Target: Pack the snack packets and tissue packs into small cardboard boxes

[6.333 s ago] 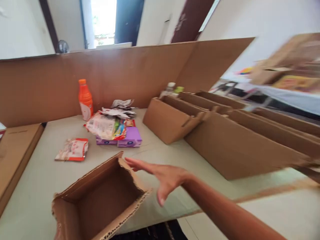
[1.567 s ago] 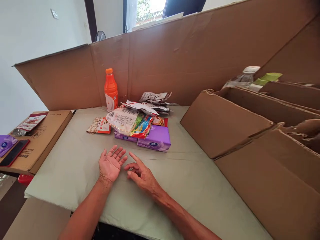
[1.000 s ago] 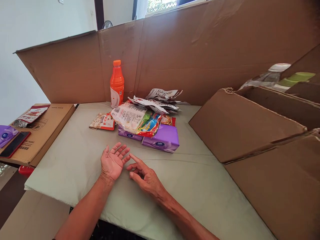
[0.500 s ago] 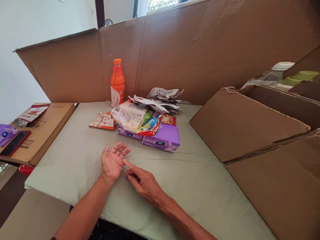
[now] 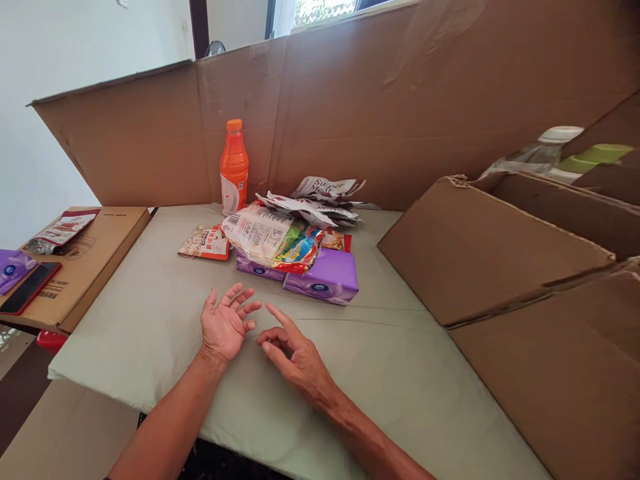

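Observation:
My left hand (image 5: 227, 325) is palm up over the pale green tabletop (image 5: 390, 373), fingers spread and holding nothing. Just to its right, my right hand (image 5: 295, 350) has its index finger stretched out and the other fingers loosely bent, with nothing in it. A small gap separates the two hands. Beyond them lie two purple tissue packs (image 5: 325, 277), partly covered by a colourful food bag (image 5: 270, 237). Left of that bag is a small orange-and-beige packet (image 5: 205, 243). White "Super Meat" pouches (image 5: 320, 203) are heaped behind, beside an upright orange drink bottle (image 5: 234, 167).
Tall cardboard (image 5: 350, 113) walls off the back. On the right stands an open cardboard box (image 5: 500, 247), with a clear white-capped container (image 5: 550, 147) behind its edge. At left, a flat carton (image 5: 100, 260) carries a phone (image 5: 33, 287), a pouch (image 5: 65, 230) and a purple pack (image 5: 14, 268).
My right hand has drawn slightly right, away from my left hand, and its index finger now points higher. My left hand stays nearly in place; the objects have not moved.

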Tool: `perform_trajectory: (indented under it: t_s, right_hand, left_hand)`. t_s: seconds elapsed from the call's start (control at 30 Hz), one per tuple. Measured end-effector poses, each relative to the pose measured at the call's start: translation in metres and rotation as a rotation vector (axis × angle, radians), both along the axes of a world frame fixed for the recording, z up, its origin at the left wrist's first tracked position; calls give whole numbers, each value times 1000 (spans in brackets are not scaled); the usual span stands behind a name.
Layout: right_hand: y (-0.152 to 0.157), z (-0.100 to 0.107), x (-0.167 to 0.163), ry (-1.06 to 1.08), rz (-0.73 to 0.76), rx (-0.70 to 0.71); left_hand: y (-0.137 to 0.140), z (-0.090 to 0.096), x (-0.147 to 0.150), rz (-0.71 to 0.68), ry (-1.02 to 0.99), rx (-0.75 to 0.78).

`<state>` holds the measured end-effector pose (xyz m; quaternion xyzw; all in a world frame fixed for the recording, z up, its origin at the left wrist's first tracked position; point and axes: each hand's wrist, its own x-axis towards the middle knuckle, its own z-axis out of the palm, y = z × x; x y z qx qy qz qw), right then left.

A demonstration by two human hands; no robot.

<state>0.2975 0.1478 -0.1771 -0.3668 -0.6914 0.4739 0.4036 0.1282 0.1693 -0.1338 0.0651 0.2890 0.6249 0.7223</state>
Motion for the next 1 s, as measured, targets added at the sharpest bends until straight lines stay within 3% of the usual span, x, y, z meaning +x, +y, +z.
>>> perform_trajectory:
  t_s: [0.23, 0.37, 0.5, 0.63, 0.83, 1.0]
  right_hand:
    - [4, -4, 2, 10, -1, -65]
    - [1, 1, 1, -154, 96, 70]
    - [-2, 7, 0, -229, 81, 178]
    - [-1, 8, 0, -129, 85, 72]
    - [5, 6, 3, 111, -49, -84]
    - [7, 5, 5, 168, -88, -169]
  left_hand:
    - [-1, 1, 3, -40, -6, 13]
    - [-1, -2, 3, -42, -4, 21]
    - [0, -2, 2, -52, 14, 27]
    - [-1, 1, 2, -63, 32, 38]
    - [-2, 5, 2, -65, 52, 60]
    - [-2, 4, 2, -70, 71, 81]
